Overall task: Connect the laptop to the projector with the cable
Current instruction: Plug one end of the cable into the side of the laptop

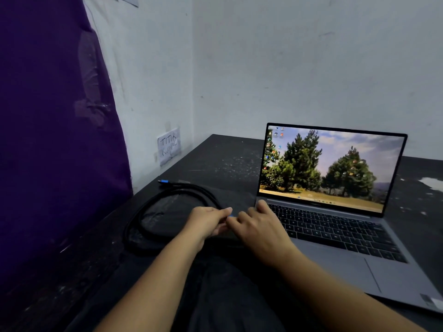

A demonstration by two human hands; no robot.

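Observation:
An open grey laptop [335,240] stands at the right of the dark table [223,159], its screen lit with a picture of trees. A black cable [153,207] lies looped to the left of it, with one blue plug [164,181] free at the far end near the wall. My left hand [207,222] and my right hand [257,226] meet just left of the laptop's near-left corner, fingers pinched together around the cable's other blue plug [231,215], which is mostly hidden. No projector is in view.
A purple cloth [55,140] hangs along the left side of the table. A paper note [169,146] is taped to the white wall in the corner. White scraps [431,183] lie on the table at the far right.

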